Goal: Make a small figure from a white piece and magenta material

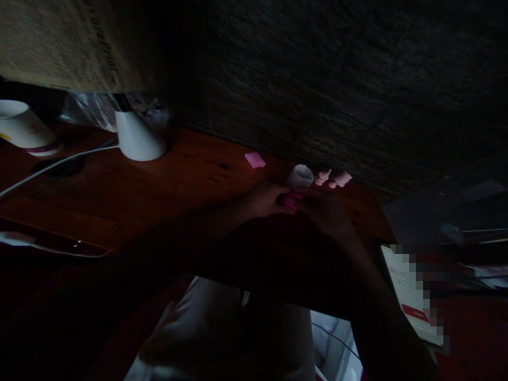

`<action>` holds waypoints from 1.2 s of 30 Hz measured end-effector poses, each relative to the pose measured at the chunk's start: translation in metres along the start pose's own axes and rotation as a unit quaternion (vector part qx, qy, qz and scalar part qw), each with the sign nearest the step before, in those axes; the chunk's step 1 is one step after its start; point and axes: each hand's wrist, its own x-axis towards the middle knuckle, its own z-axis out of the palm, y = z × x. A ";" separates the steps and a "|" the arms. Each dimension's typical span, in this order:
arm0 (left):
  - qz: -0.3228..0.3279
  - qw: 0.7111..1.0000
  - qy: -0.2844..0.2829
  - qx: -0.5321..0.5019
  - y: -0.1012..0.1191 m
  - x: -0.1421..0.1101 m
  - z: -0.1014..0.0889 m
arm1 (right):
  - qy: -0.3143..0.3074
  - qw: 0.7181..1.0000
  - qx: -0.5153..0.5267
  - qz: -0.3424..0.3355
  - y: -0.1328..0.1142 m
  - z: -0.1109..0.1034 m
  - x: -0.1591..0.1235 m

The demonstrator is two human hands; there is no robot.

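Both my hands meet above the wooden table [190, 169] in dim light. Between their fingertips is a small bright pink piece [292, 200], soft-looking like modelling clay. My left hand [268, 200] closes on it from the left, and my right hand [324, 209] from the right. Just behind the fingers stands a small white cup-shaped piece [300, 175]. To its right lie pale pink shaped lumps [323, 177] and a pale pink block [343, 179]. A flat pink square [255, 160] lies farther left, near the wall. Shadow hides much of my fingers.
A lamp with a white cone base [139, 138] and newsprint-patterned shade [71, 45] stands at the left, its white cable [59, 160] crossing the table. A paper cup [27, 129] and clear plastic [93, 111] are nearby. A dark textured wall [317, 79] runs behind.
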 end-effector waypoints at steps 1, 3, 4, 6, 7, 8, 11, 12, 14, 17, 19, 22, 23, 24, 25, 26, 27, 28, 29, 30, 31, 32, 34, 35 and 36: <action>0.003 1.000 0.002 0.003 0.000 0.000 0.000 | -0.003 1.000 0.008 -0.002 0.000 0.000 0.000; 0.012 1.000 0.001 -0.002 0.000 0.000 -0.001 | -0.011 1.000 0.008 -0.004 0.000 0.000 0.000; 0.016 1.000 -0.002 -0.006 0.000 0.001 -0.001 | -0.015 1.000 0.005 -0.005 0.000 0.000 0.000; 0.021 1.000 -0.011 -0.008 -0.001 0.001 -0.002 | -0.018 1.000 0.000 -0.004 -0.001 -0.001 0.000; 0.022 1.000 -0.015 -0.003 -0.001 0.002 -0.003 | -0.019 1.000 0.000 -0.002 -0.002 -0.002 0.000; 0.024 1.000 -0.019 0.001 -0.002 0.002 -0.003 | -0.019 1.000 0.002 0.001 -0.002 -0.002 0.000; 0.026 0.999 -0.026 0.012 -0.002 0.002 -0.005 | -0.020 1.000 0.004 0.006 -0.001 -0.002 0.000; 0.024 0.999 -0.027 0.018 -0.002 0.002 -0.005 | -0.020 1.000 0.005 0.005 -0.001 -0.002 0.000; 0.013 0.999 -0.014 0.041 -0.001 0.001 -0.006 | -0.014 1.000 0.002 -0.001 -0.001 -0.001 0.000; -0.009 0.998 0.023 0.065 0.005 -0.001 -0.005 | 0.048 0.998 -0.035 0.005 -0.002 0.000 0.001; -0.023 0.997 0.040 0.059 0.010 -0.003 -0.003 | 0.105 0.992 -0.068 0.021 -0.004 0.002 0.002; -0.019 0.998 0.035 0.048 0.015 -0.004 0.001 | 0.130 0.986 -0.095 0.033 -0.007 0.004 0.002; -0.017 0.998 0.032 0.043 0.015 -0.003 0.002 | 0.116 0.988 -0.096 0.028 -0.008 0.004 0.002; -0.014 0.999 0.030 0.037 0.015 -0.003 0.002 | 0.096 0.991 -0.093 0.021 -0.008 0.004 0.001; -0.012 0.999 0.027 0.032 0.015 -0.003 0.003 | 0.073 0.994 -0.084 0.017 -0.008 0.004 0.001; -0.010 0.999 0.025 0.027 0.014 -0.002 0.002 | 0.048 0.996 -0.068 0.015 -0.007 0.003 0.000; -0.008 1.000 0.022 0.021 0.013 -0.002 0.002 | 0.025 0.999 -0.045 0.017 -0.007 0.001 0.000; -0.008 1.000 0.016 0.014 0.011 -0.002 0.001 | 0.007 1.000 -0.022 0.021 -0.006 -0.001 -0.001; -0.009 1.000 0.010 0.005 0.010 -0.001 0.001 | -0.004 1.000 -0.003 0.026 -0.006 -0.002 -0.001; -0.011 1.000 0.004 -0.005 0.008 -0.001 0.000 | -0.010 1.000 0.007 0.028 -0.005 -0.003 -0.002; -0.011 1.000 0.001 -0.014 0.007 -0.001 0.000 | -0.012 1.000 0.007 0.028 -0.005 -0.004 -0.002; -0.009 1.000 0.000 -0.020 0.006 -0.001 0.000 | -0.010 1.000 -0.001 0.026 -0.005 -0.005 -0.002; 0.003 1.000 0.000 -0.025 0.004 -0.001 0.000 | -0.004 1.000 -0.020 0.023 -0.005 -0.005 -0.002; 0.011 1.000 0.000 -0.025 0.004 -0.001 0.000 | -0.002 0.999 -0.024 0.022 -0.006 -0.005 -0.002; 0.017 1.000 0.001 -0.023 0.004 -0.001 0.000 | -0.003 1.000 -0.023 0.021 -0.006 -0.004 -0.002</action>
